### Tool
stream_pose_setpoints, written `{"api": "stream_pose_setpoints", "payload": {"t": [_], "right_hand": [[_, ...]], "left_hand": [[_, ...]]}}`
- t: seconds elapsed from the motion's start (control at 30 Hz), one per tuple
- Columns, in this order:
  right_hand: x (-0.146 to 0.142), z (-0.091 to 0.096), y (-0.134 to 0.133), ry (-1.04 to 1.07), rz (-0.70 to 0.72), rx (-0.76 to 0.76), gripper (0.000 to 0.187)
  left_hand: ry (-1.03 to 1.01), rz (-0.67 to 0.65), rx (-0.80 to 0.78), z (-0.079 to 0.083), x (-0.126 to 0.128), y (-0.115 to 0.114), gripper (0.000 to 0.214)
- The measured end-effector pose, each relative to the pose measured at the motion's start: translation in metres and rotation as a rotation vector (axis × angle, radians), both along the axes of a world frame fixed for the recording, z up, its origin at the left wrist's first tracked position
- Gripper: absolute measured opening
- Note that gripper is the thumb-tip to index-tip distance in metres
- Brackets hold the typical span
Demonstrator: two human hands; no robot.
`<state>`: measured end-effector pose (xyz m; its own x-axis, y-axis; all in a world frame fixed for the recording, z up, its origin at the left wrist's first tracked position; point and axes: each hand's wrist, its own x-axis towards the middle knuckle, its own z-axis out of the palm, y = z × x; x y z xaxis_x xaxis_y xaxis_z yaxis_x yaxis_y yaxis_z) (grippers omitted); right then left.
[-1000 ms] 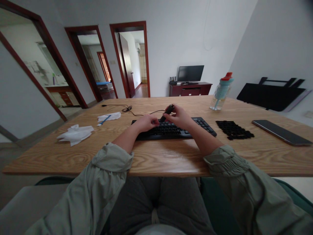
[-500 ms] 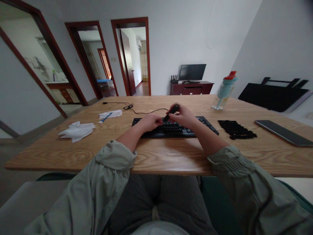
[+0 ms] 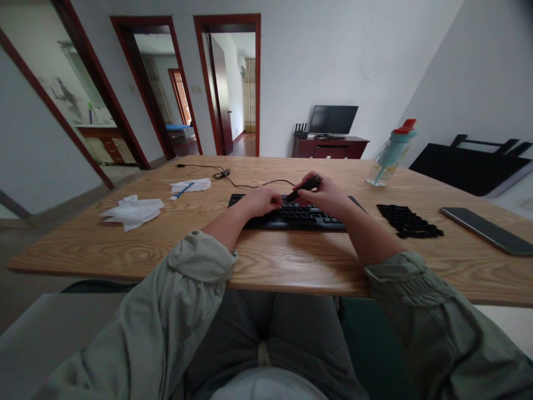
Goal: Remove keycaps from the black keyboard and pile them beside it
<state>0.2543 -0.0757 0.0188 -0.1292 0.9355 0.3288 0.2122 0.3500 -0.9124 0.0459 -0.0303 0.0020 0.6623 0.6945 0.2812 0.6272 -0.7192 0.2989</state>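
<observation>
The right hand [image 3: 328,195] is closed around a dark, slim tool [image 3: 305,187], held aslant with its lower tip pointing down toward the keys of the black keyboard [image 3: 291,214]. The left hand [image 3: 260,201] rests curled on the keyboard's left half at about 9 o'clock from the tool's tip, fingers bent and pressed to the keys; whether it pinches anything small I cannot tell. The keyboard lies flat on the wooden counter [image 3: 287,264], directly ahead of the person, its cable [image 3: 250,183] trailing off toward 11 o'clock.

The risks, as I judge them:

- The tool's tip sits close to the left fingers, so a slip off a key edge could jab them (the two hands are nearly touching).
- Levering at an angle could snap a key's clip or send a cap flying across the counter or off its near edge.
- If the left hand lets up, the keyboard could skate along the smooth wood under a sideways push.
- The pile of loose black keycaps [image 3: 408,220] lies near the right forearm at 3 o'clock; a swing of the elbow could scatter them, perhaps against the phone [image 3: 487,237] further right.
- The water bottle [image 3: 391,153] stands upright at 1 o'clock, well apart from the hands. A wide reach could tip it toward the open keyboard.
- The tissue [image 3: 132,211] at 9 o'clock is harmless.
</observation>
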Motion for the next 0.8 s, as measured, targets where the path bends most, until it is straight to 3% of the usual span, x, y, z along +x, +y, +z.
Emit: {"api": "stream_pose_setpoints", "payload": {"t": [0.17,0.33,0.53,0.8], "right_hand": [[-0.004,-0.004,0.006,0.093,-0.038,-0.037,0.031],[-0.003,-0.01,0.01,0.077,-0.052,0.019,0.034],[-0.007,-0.005,0.003,0.097,0.001,-0.013,0.033],[-0.002,0.003,-0.003,0.092,0.053,-0.087,0.03]], "left_hand": [[0.03,0.045,-0.068,0.004,-0.005,0.002,0.018],[0.106,0.074,-0.05,0.007,-0.006,0.001,0.022],[0.173,0.048,-0.033,0.007,-0.008,0.002,0.024],[0.298,0.081,0.147,0.009,0.001,-0.012,0.024]]}}
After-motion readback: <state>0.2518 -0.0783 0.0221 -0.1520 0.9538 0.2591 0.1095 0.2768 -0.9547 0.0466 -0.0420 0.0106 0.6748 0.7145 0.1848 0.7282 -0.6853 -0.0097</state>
